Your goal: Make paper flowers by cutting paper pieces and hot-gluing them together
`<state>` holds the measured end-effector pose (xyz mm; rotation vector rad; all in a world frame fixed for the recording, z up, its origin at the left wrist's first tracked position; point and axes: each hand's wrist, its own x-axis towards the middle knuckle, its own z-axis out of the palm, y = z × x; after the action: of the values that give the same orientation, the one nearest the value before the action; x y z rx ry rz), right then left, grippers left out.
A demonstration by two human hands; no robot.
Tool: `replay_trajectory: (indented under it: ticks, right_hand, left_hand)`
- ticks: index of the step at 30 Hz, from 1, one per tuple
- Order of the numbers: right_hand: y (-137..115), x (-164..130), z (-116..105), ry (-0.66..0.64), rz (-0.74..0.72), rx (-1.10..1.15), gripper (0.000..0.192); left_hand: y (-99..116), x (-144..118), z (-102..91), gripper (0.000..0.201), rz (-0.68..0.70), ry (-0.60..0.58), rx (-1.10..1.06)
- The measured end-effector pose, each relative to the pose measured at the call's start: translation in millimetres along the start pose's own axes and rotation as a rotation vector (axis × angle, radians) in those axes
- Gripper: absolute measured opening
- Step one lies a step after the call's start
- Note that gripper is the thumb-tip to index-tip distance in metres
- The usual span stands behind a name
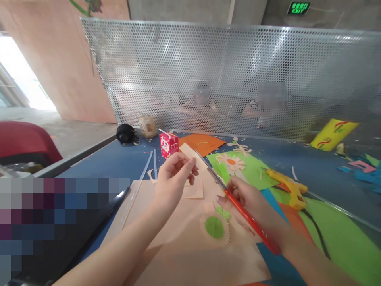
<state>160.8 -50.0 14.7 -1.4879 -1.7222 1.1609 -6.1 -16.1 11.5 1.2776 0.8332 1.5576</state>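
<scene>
My left hand (175, 174) pinches a strip of peach paper (190, 153) and holds it up over the table. My right hand (253, 202) grips red-handled scissors (247, 216), whose blades (212, 171) reach toward the strip's lower edge. A cut piece of the same paper (195, 190) hangs below my left fingers. Under both hands lies a large peach sheet (190, 254) with a fringed peach disc bearing a green circle (214, 227).
A yellow glue gun (288, 187) with a black cord lies right of my hands. Green paper with a paper flower (231, 162), orange paper (205, 143), a red drink carton (168, 145), and glue sticks (149, 165) sit behind. A perforated metal screen (238, 75) borders the blue table; people sit beyond it.
</scene>
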Motion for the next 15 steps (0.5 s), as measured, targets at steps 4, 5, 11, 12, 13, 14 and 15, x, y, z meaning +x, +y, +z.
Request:
replay_trajectory:
  ticks: [4, 5, 11, 12, 13, 14, 15]
  right_hand:
    - [3, 5, -3, 0.042, -0.020, -0.023, 0.029]
    - [6, 8, -4, 0.060, -0.021, -0.046, 0.029]
    - [22, 26, -11, 0.287, -0.049, -0.363, 0.036]
    - [24, 27, -12, 0.313, -0.044, -0.415, 0.037]
    - [25, 29, -14, 0.321, -0.036, -0.455, 0.036]
    - [27, 30, -15, 0.318, -0.027, -0.481, 0.036]
    - [28, 30, -16, 0.312, -0.017, -0.498, 0.035]
  left_hand:
    - [-1, 3, -0.1, 0.019, -0.042, 0.015, 0.061]
    - [-1, 4, 0.1, 0.019, -0.055, 0.029, 0.079]
    - [-7, 11, -1.4, 0.016, -0.071, 0.079, 0.155]
    - [-9, 12, -2.4, 0.015, -0.060, 0.077, 0.162]
    - [-10, 13, -3.5, 0.014, -0.050, 0.075, 0.171]
    - [-12, 14, -4.7, 0.013, -0.042, 0.070, 0.179]
    - [-13, 15, -5.9, 0.013, -0.037, 0.063, 0.188]
